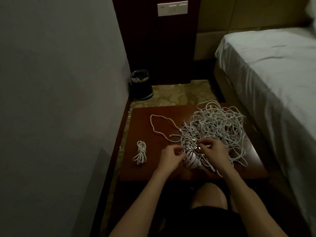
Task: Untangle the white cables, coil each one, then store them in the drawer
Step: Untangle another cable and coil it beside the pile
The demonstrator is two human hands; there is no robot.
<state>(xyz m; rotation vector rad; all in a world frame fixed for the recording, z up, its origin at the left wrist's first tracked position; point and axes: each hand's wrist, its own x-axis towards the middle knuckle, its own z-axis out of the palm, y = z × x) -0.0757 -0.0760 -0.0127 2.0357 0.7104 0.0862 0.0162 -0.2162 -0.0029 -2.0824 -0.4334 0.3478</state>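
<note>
You are working at the near edge of the tangle of white cables (215, 132), which is lying across the right half of the wooden tabletop (145, 170) and spreading toward two o'clock from your hands. These strands look light, soft and limp, so they are likely to drag neighbours along and snag at their plugs; take hold near a free end or plug, such as the loose loop (159, 124) trailing toward eleven o'clock, rather than pulling from the middle. Your left hand (171, 157) is curling its fingers at the tangle's near left fringe, apparently pinching a strand, though the dim light is hiding the contact. Your right hand (213, 153) is pinching strands with thumb and fingertips drawn together. One coiled cable (141, 154) is already lying at nine o'clock from your left hand, well apart from the tangle.
</note>
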